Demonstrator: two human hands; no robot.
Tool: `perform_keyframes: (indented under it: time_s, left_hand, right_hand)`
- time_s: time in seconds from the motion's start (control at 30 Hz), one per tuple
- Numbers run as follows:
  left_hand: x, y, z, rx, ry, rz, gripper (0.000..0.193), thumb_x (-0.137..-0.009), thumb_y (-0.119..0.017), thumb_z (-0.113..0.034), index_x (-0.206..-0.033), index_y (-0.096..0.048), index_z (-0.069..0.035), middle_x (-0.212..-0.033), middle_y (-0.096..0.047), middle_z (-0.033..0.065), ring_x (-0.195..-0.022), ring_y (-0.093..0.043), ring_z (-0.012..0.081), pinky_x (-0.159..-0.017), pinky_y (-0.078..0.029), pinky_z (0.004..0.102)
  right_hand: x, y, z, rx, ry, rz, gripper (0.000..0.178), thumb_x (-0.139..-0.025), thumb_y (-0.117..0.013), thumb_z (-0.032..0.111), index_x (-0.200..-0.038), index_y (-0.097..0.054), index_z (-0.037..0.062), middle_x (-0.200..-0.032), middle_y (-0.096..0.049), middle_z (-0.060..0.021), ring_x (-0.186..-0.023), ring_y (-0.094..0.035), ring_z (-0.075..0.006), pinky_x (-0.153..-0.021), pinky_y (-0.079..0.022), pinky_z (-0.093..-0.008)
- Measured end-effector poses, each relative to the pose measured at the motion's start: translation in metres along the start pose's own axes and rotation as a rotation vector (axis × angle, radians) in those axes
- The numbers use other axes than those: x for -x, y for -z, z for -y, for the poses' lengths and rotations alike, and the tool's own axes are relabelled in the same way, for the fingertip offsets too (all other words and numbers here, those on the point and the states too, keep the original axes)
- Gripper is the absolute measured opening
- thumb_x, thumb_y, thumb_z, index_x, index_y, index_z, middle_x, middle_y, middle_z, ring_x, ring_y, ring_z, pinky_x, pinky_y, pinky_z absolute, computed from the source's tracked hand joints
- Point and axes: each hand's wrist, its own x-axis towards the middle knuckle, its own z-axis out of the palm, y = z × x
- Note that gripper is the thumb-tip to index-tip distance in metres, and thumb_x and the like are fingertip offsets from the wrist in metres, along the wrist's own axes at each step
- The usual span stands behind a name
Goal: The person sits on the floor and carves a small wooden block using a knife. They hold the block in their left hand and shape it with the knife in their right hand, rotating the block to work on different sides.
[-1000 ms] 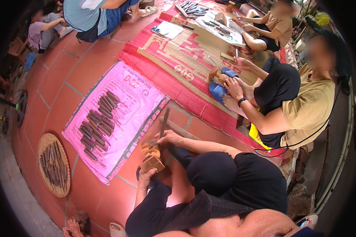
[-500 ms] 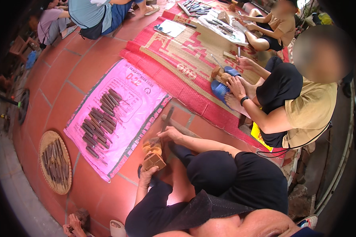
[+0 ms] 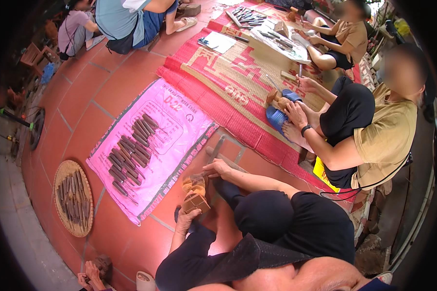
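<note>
A carved, reddish-brown wooden figure on a block-like base (image 3: 194, 189) is between my knees, low over the tiles. My left hand (image 3: 184, 223) grips the base from below, fingers closed on it. My right hand (image 3: 219, 168) is closed around a slim carving chisel (image 3: 216, 150), its dark handle pointing up and away from me. The chisel's lower end reaches toward the figure's upper part; whether the edge touches the wood I cannot make out.
Many dark-handled tools (image 3: 133, 150) lie on a pink sack (image 3: 153, 104) ahead-left. A round woven tray (image 3: 59, 182) holds more. A wooden stick (image 3: 230, 162) lies beyond my right hand. On a red patterned mat (image 3: 218, 97), a co-worker (image 3: 383, 126) holds another carving.
The whole view has shifted slightly, so things appear a little further right. Both my hands keep their hold on the figure and the chisel, with little visible movement.
</note>
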Motion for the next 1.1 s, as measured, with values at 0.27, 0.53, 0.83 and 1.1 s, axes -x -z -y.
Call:
perform_keyframes:
  time_s: [0.27, 0.53, 0.83, 1.1]
  left_hand:
    - [-0.001, 0.000, -0.002, 0.027, -0.011, -0.018, 0.082, -0.076, -0.075, -0.009, -0.147, -0.034, -0.009, -0.117, -0.061, 0.0055, -0.104, -0.059, 0.0150, -0.089, -0.048, 0.0278]
    - [0.000, -0.006, -0.005, -0.020, -0.006, 0.024, 0.084, -0.075, -0.075, -0.009, -0.148, -0.032, -0.009, -0.118, -0.060, 0.0060, -0.104, -0.059, 0.0150, -0.090, -0.048, 0.0277]
    - [0.001, -0.008, -0.004, -0.064, -0.022, 0.007, 0.079, -0.074, -0.075, -0.012, -0.145, -0.038, -0.007, -0.114, -0.062, 0.0061, -0.103, -0.060, 0.0166, -0.091, -0.049, 0.0298]
    - [0.003, -0.009, -0.011, -0.037, -0.011, -0.014, 0.079, -0.075, -0.074, -0.011, -0.145, -0.038, -0.008, -0.114, -0.061, 0.0058, -0.103, -0.060, 0.0167, -0.090, -0.049, 0.0295]
  right_hand:
    - [-0.003, -0.011, 0.002, 0.241, 0.021, 0.121, 0.022, -0.078, -0.074, 0.018, -0.094, -0.063, 0.0077, -0.088, -0.067, -0.0060, -0.078, -0.063, -0.0173, -0.069, -0.048, -0.0294]
    - [-0.002, -0.007, 0.004, 0.071, -0.014, 0.181, 0.020, -0.079, -0.074, 0.016, -0.091, -0.060, 0.0089, -0.092, -0.068, -0.0056, -0.077, -0.062, -0.0164, -0.069, -0.048, -0.0311]
    - [-0.014, 0.000, 0.001, 0.007, -0.013, 0.158, 0.022, -0.078, -0.073, 0.016, -0.097, -0.062, 0.0099, -0.094, -0.067, -0.0056, -0.084, -0.063, -0.0176, -0.077, -0.048, -0.0364]
    - [-0.001, -0.016, 0.008, -0.008, 0.015, 0.134, 0.021, -0.075, -0.075, 0.010, -0.085, -0.056, 0.0100, -0.073, -0.064, -0.0052, -0.054, -0.056, -0.0143, -0.048, -0.042, -0.0282]
